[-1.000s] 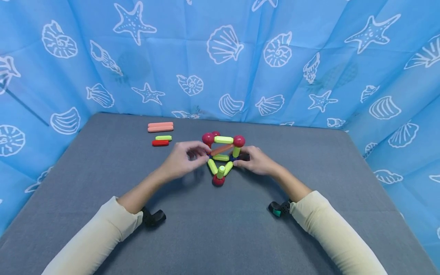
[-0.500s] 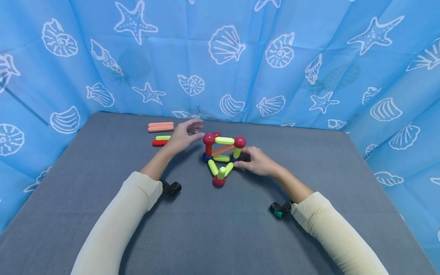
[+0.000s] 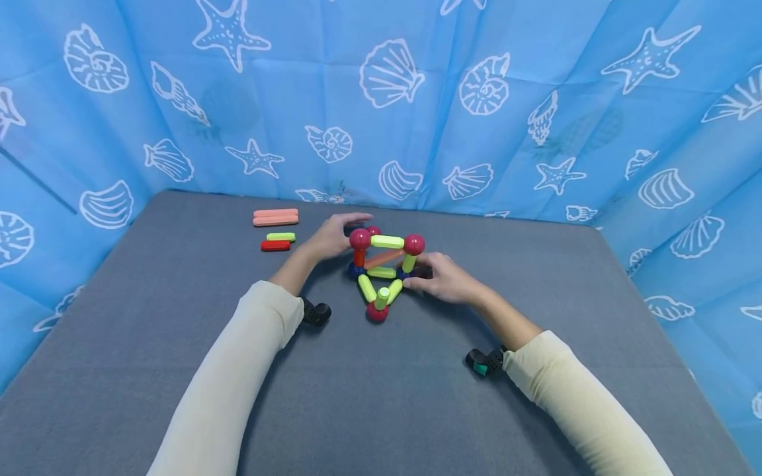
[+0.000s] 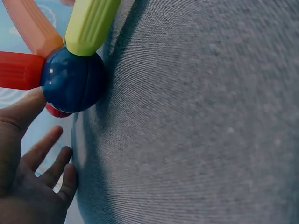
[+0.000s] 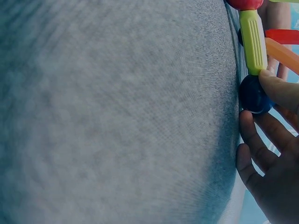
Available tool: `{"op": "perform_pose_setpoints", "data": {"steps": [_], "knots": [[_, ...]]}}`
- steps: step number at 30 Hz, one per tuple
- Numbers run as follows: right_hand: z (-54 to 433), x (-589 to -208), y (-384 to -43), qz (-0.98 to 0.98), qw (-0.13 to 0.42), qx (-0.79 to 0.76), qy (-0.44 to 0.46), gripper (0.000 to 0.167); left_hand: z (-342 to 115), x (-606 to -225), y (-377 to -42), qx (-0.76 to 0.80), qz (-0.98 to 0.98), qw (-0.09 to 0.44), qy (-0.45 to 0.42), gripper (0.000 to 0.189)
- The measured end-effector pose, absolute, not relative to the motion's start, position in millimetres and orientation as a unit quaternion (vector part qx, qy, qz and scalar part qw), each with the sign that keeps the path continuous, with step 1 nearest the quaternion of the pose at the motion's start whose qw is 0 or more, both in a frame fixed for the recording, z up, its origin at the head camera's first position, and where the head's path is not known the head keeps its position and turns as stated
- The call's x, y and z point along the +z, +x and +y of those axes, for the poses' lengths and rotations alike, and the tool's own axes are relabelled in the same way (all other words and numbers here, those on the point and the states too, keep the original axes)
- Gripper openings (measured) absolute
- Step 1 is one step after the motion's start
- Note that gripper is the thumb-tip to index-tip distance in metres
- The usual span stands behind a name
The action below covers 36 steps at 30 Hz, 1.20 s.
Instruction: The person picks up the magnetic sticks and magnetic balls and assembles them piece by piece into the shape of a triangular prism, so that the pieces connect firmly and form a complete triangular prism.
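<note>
A frame of magnetic building rods and balls stands mid-table. Crimson balls sit at its upper corners, joined by a lime rod. A red rod rises from the left blue ball, and an orange rod slants across. At the front, a short lime rod stands on another crimson ball. My right hand grips the right blue ball between thumb and fingers. Behind the frame's left side, my left hand has spread, extended fingers; the frame partly hides its fingertips.
Two salmon rods lie side by side at the back left. A lime rod and a red rod lie just in front of them. A blue shell-patterned curtain hangs behind the grey table.
My left hand has left the frame's left side, swung back and around, and come in behind it. The right hand stays at the right blue ball.
</note>
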State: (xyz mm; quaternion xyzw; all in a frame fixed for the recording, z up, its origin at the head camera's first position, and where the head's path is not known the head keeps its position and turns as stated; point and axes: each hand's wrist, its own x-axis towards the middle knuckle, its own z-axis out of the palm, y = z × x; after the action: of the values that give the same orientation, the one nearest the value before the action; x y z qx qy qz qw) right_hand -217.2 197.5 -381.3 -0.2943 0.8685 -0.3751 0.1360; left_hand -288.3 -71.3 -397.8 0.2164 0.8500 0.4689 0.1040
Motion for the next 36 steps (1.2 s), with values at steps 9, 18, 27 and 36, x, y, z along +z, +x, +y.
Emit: {"op": "perform_pose_setpoints", "data": {"steps": [9,18,27,36], "knots": [[197,-382,-218,0.869,0.143,-0.376,-0.289,0.035,-64,-401,-289,0.468,0.851,0.096,0.217,0.047],[197,-383,-218,0.869,0.145,-0.376,-0.287,0.035,-73,-400,-283,0.469,0.860,0.048,0.193,0.035],[197,-383,-218,0.871,0.137,-0.374,-0.288,0.034,-100,-372,-261,0.574,0.806,-0.015,0.144,0.042],[198,-383,-216,0.870,0.131,-0.375,-0.293,0.033,-106,-336,-233,0.621,0.755,-0.063,0.199,0.054]]}}
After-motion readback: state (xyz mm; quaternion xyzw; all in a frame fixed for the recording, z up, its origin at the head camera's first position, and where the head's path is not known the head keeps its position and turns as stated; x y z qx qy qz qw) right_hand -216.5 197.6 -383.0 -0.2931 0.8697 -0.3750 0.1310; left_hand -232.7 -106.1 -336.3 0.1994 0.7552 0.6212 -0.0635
